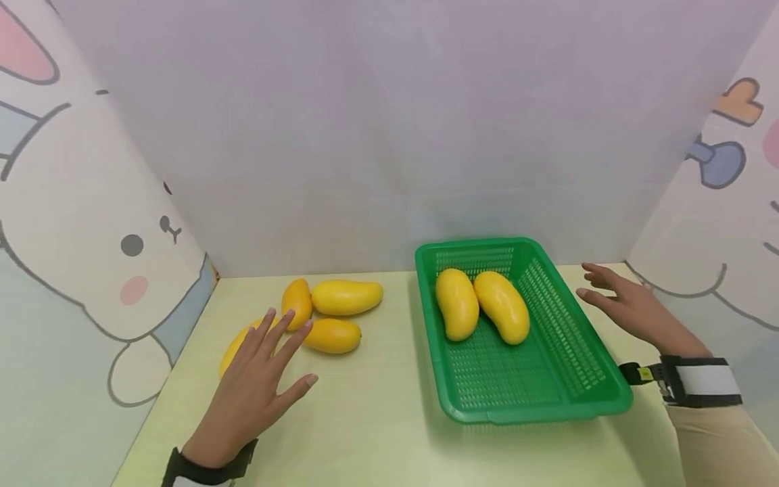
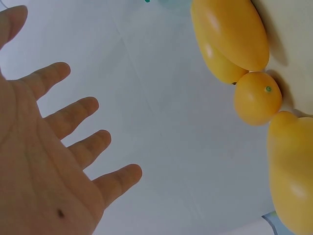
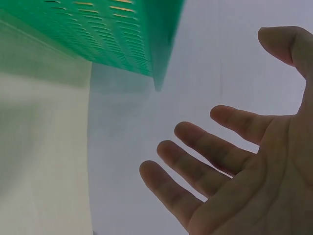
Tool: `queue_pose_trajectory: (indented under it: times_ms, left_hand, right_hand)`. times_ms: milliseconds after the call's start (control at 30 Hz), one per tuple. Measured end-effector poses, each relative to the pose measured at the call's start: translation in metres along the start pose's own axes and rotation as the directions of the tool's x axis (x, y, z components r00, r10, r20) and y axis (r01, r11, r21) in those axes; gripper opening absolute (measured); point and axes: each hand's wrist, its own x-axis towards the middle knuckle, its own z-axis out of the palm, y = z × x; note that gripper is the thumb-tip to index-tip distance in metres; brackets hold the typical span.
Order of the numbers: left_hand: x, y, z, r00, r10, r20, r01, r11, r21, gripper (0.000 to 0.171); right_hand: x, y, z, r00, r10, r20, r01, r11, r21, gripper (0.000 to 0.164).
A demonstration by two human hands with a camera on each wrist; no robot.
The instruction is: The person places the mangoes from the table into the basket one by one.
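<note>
My left hand (image 1: 255,389) hovers with spread fingers over the left part of the table, holding nothing. Just beyond it lies a group of several yellow mangoes, among them a long pale one (image 1: 347,297), a small upright-lying one (image 1: 297,304) and one (image 1: 333,336) near my fingertips. Another mango (image 1: 234,352) is partly hidden behind the hand. Two mangoes (image 1: 458,304) lie side by side in the green plastic basket (image 1: 444,399), toward its far end. Beside the basket's right wall, my right hand (image 1: 633,308) is held up, fingers extended and palm bare (image 3: 264,196).
The pale table (image 1: 377,433) ends at a plain light back wall (image 1: 341,135). Side panels printed with cartoon animals (image 1: 79,223) slant in at left and right. Each wrist wears a black strap (image 1: 700,380).
</note>
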Motion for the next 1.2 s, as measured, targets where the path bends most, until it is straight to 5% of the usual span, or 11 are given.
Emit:
queue_pose_trajectory:
  times_ms: [200,467,867,1200]
  left_hand:
    - [0.001,0.002,0.0,1.0,0.0,-0.002,0.0,1.0,-0.007,0.071]
    - [0.003,0.001,0.002,1.0,0.003,0.001,-0.003,1.0,0.001,0.072]
    - [0.002,0.001,0.004,1.0,-0.003,0.007,0.003,1.0,0.006,0.072]
    - [0.001,0.001,0.005,1.0,-0.002,0.013,0.002,1.0,0.011,0.072]
  right_hand:
    - [0.002,0.011,0.012,0.997,0.008,0.083,-0.02,0.99,0.143,0.065]
    - [0.002,0.013,0.028,0.984,0.017,0.177,-0.081,0.93,0.359,0.066]
    - [0.008,0.014,0.034,0.982,-0.007,0.189,-0.048,0.956,0.288,0.078]
    - [0.007,0.021,0.047,0.971,-0.047,0.236,-0.06,0.904,0.424,0.084]
